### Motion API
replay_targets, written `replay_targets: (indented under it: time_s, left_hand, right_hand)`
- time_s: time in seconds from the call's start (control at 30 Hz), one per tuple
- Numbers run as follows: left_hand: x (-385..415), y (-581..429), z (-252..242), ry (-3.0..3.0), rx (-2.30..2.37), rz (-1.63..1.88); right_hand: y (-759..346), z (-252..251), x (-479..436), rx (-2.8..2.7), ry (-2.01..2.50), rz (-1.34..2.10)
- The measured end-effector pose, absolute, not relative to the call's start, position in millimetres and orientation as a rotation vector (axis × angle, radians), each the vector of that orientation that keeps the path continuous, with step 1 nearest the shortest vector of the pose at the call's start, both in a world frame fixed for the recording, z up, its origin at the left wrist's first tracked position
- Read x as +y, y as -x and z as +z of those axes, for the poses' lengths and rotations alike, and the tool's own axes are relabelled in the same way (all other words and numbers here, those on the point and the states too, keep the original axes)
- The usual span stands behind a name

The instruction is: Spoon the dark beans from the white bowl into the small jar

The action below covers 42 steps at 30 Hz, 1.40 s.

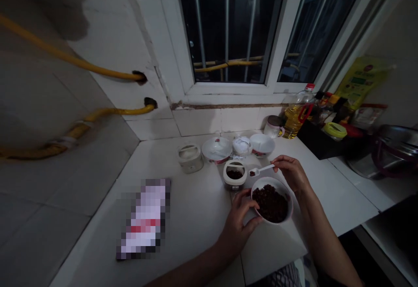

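My left hand (243, 215) grips the left rim of a white bowl (286, 187), thumb and fingers closed on its edge. Dark reddish-brown, lumpy food (271, 203) fills much of the bowl. Between the fingertips of my right hand (290, 169) is the handle of a small white spoon (261, 170), its tip pointing left with a little dark food in it. The spoon is above the far side of the bowl. Just left of it stands a small container (234, 183) with dark contents and a pale bar across its top.
Behind are a similar pale container (190, 158), two bowls (217, 149) (262, 144) and a white bundle (242, 146) between them. A jar (273, 126), an oil bottle (293, 117) and a metal pot (369, 156) stand right. A blurred package (145, 217) lies left.
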<state>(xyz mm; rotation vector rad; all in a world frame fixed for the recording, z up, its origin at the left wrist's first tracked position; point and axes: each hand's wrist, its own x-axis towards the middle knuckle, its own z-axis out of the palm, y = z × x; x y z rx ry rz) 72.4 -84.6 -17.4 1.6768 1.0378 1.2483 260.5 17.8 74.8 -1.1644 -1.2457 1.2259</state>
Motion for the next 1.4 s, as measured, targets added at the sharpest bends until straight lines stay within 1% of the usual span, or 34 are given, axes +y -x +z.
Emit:
replay_targets:
  time_s: [0.1,0.23,0.3,0.47,0.53,0.63,0.7,0.77,0.9,1.17,1.23,1.4]
  left_hand:
    - [-85,-73,-18,-1.677,1.029,1.255]
    - [-85,-73,-18,-1.682,1.042,1.245]
    - [-85,-72,-18,-1.683,1.045,1.243]
    - [-85,-71,-16,-1.686,1.036,1.226]
    - [-85,-71,-15,-1.689,1.036,1.225]
    - [-85,-70,-15,-1.694,1.036,1.22]
    - [-85,-70,-15,-1.7,1.046,1.217]
    - [-85,-70,-16,-1.706,1.061,1.225]
    - [-85,-70,-16,-1.709,1.06,1.227]
    - [-86,-71,-16,-1.692,1.062,1.225]
    - [-86,-71,-16,-1.693,1.075,1.229]
    - [-85,-70,-13,-1.704,1.076,1.22]
  right_hand:
    - [-240,83,7,-1.423,1.105,1.022]
    - [-220,90,-8,-1.864,0.949,0.601]
    - [-221,90,-10,-1.962,0.891,0.499]
    - [-258,87,-6,-1.758,0.929,0.592]
    - [-276,88,-6,-1.822,0.972,0.648]
    - [-289,91,-10,-2.003,1.086,0.558]
    - [-287,92,-13,-2.101,1.151,0.45]
    - [-280,92,-14,-2.182,1.163,0.415]
    - [-268,83,-9,-2.16,1.175,0.594]
    - [-284,75,6,-1.647,1.309,1.11]
    - [-284,76,6,-1.61,1.288,1.15]
    - [-271,77,1,-1.723,1.235,1.181]
